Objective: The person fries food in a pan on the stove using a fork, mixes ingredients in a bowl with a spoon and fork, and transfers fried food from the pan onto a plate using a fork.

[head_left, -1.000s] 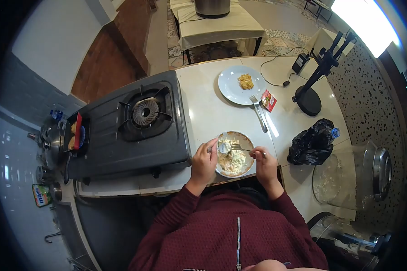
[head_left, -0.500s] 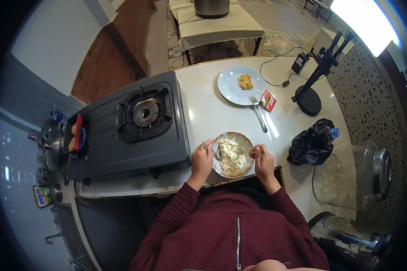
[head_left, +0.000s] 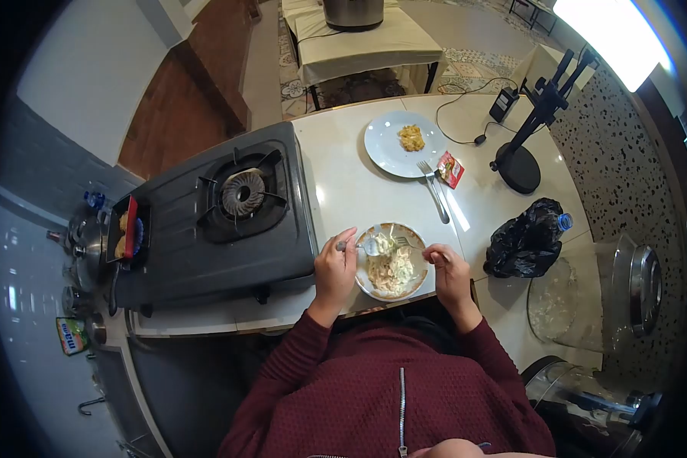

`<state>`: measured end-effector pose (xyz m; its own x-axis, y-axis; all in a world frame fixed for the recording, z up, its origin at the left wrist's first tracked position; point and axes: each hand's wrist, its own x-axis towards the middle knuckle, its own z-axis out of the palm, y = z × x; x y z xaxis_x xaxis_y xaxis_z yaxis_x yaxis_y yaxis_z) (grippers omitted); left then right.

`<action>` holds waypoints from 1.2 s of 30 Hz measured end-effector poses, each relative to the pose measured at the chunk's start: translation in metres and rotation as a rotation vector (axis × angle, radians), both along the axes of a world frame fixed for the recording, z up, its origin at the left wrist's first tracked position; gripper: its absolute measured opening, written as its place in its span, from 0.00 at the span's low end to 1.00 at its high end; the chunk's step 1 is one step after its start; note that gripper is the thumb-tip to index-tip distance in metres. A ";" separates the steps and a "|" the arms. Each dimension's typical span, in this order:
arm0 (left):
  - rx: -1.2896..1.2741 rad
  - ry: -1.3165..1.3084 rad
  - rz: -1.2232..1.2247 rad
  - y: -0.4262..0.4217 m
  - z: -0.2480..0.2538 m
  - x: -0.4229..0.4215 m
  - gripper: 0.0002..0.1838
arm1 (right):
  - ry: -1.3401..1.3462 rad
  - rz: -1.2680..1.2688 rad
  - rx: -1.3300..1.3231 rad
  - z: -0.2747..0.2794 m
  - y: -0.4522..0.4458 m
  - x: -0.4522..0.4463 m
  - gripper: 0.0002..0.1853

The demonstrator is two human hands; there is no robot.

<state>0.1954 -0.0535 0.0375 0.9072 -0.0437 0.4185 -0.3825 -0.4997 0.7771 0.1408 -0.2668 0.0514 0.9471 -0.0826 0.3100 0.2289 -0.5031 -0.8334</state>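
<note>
A bowl with a brown-patterned rim stands near the counter's front edge and holds a pale shredded mixture. My left hand is closed round a spoon, whose head is over the left part of the mixture. At the bowl's right rim my right hand pinches the handle of a fork, its tines at the upper part of the mixture. Behind the bowl, a white plate carries a fried piece. Another fork leans on its edge beside a red packet.
On the left is a black gas stove with a small pan of fried pieces on its far burner. To the right stand a bottle in a black bag, a black stand and a clear container.
The spoon and fork have moved through the mixture, which is now heaped toward the bowl's front. Both hands have stayed at the bowl's sides, holding the utensils. The view has shifted slightly.
</note>
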 end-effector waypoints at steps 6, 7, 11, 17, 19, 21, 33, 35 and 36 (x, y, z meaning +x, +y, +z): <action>0.210 -0.018 0.013 0.004 0.003 -0.003 0.10 | -0.073 -0.054 -0.114 -0.016 -0.010 0.003 0.10; 0.212 0.007 0.008 0.003 -0.002 -0.003 0.10 | -0.024 -0.054 -0.086 -0.019 -0.012 0.003 0.10; 0.147 0.079 -0.010 0.000 -0.033 -0.005 0.09 | 0.133 -0.097 0.083 -0.034 -0.006 -0.003 0.11; 0.008 0.167 0.004 0.003 -0.034 -0.007 0.09 | 0.172 -0.122 0.179 -0.035 -0.001 -0.011 0.13; 0.000 0.120 0.016 0.006 -0.031 -0.005 0.10 | 0.162 -0.134 0.168 -0.025 0.000 -0.012 0.13; -0.017 0.099 0.021 0.007 -0.023 -0.004 0.10 | 0.133 -0.151 0.144 -0.014 0.001 -0.013 0.13; 0.210 0.027 -0.024 0.010 0.008 -0.012 0.09 | 0.013 -0.087 -0.302 0.014 -0.012 -0.008 0.04; 0.211 0.103 -0.059 0.004 -0.001 -0.015 0.09 | 0.097 -0.121 -0.292 0.013 -0.013 -0.008 0.06; 0.212 0.140 -0.076 0.001 -0.007 -0.017 0.09 | 0.162 -0.132 -0.254 0.006 -0.012 -0.008 0.07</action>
<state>0.1779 -0.0522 0.0304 0.9465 -0.1870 0.2631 -0.3209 -0.6312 0.7061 0.1330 -0.2787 0.0573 0.9722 -0.1473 0.1821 0.0223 -0.7158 -0.6980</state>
